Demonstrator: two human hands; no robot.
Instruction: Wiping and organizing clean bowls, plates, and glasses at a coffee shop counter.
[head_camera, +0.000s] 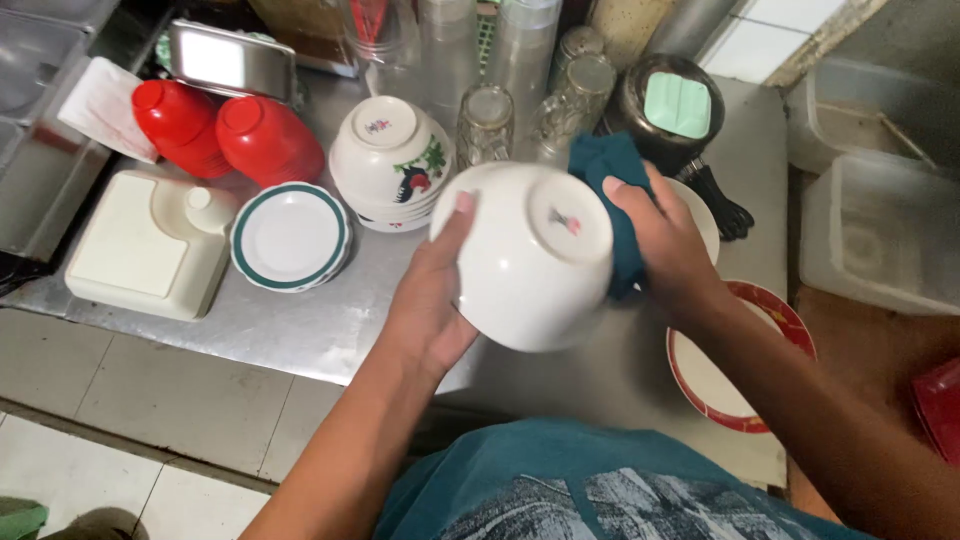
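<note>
My left hand (432, 300) holds a white bowl (530, 255) from the left side, its base turned up toward the camera, over a steel counter (310, 325). My right hand (665, 245) presses a dark teal cloth (610, 200) against the bowl's right side. A small red mark shows on the bowl's base.
On the counter stand a stack of upturned white bowls with a rooster picture (390, 160), green-rimmed small plates (290, 235), two red plastic bottles (230, 130), a cream tray (150, 245), several glasses (485, 125), and a red-rimmed plate (790, 320). Clear plastic tubs (880, 230) sit at the right.
</note>
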